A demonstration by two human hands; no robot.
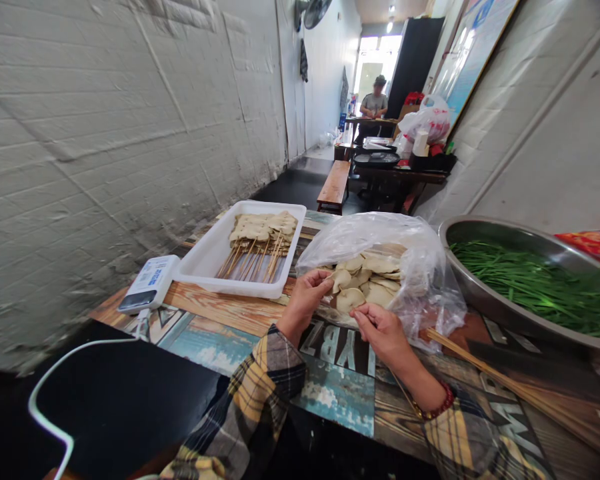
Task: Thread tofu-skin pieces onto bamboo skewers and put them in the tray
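Observation:
My left hand [306, 301] is closed, pinching the edge of a thin, flat beige slice [349, 300] between thumb and fingers. My right hand [381, 331] is closed too, its fingertips against the near edge of that slice. A thin bamboo skewer [405, 392] runs back from under the right palm toward the wrist; its tip is hidden. Just beyond both hands, a pile of similar slices [383, 272] lies in an open clear plastic bag [420, 260]. To the left, a white tray [193, 270] bears stacked skewered slices [260, 228], their sticks pointing toward me.
A large metal basin [447, 233] of cut green stalks [535, 283] stands at right, with loose bamboo skewers [510, 383] before it. Left of the tray sits a white digital scale [150, 283] with a cable [55, 373]. A person [375, 103] sits farther back, beyond a bench [334, 182].

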